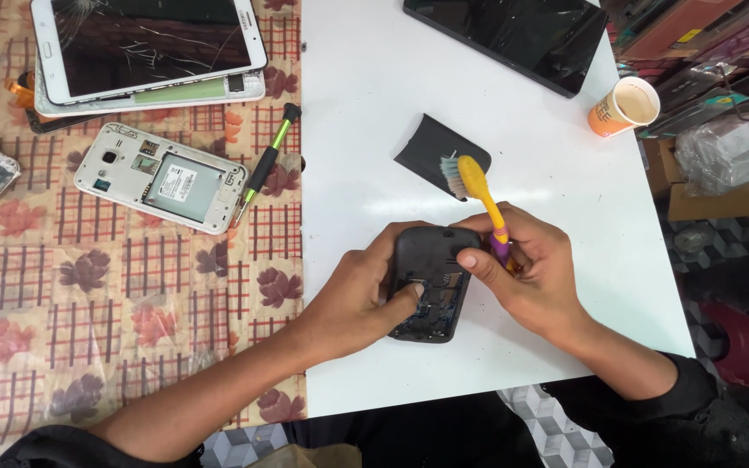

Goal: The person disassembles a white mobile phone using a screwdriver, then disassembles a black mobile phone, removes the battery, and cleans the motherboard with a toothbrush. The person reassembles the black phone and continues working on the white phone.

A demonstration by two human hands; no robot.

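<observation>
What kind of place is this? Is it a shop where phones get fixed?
Probably, yes: it looks like a phone repair bench. The left hand and right hand hold an opened black phone. Nearby lie a white phone without its back, a cracked white tablet and a screwdriver.

Both forearms reach in from the lower edge and meet near the middle. The left hand [359, 290] lies palm down, fingers curled in a grip, thumb pressed inward toward the right. The right hand [526, 273] is closed in a loose fist, thumb stretched left, its wrist in a dark sleeve
</observation>
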